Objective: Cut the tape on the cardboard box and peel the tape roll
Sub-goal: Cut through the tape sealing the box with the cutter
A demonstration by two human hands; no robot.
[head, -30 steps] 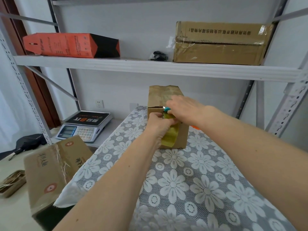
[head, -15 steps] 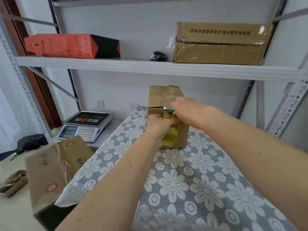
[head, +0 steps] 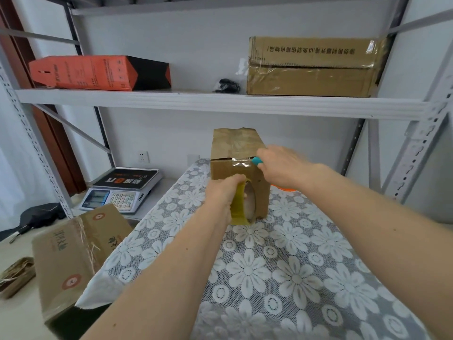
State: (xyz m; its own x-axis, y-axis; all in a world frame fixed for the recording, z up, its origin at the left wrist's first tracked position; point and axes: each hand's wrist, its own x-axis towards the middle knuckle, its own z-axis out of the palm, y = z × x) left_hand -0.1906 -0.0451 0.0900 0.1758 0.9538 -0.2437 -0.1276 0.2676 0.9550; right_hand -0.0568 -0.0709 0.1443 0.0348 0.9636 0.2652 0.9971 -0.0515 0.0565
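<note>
A brown cardboard box [head: 226, 169] stands on the flowered tablecloth [head: 282, 266], with shiny clear tape [head: 241, 163] across its near top edge. My right hand [head: 282, 165] grips a teal-handled cutter [head: 256, 161] at the right end of that tape; its blade is hidden. My left hand [head: 224, 192] holds a yellowish tape roll [head: 241, 204] upright against the box's front face. A dark slit shows along the box's top edge to the left of the cutter.
A second cardboard box [head: 76, 251] leans at the table's left edge. A digital scale [head: 122, 190] sits behind it. The shelf [head: 215, 100] above carries an orange-black box [head: 98, 72] and a large brown carton [head: 313, 66]. An orange object [head: 284, 190] peeks from behind my right wrist.
My right hand has slid the cutter rightward along the box's top edge, uncovering the tape and a slit. My left hand and the tape roll have dropped lower on the front face.
</note>
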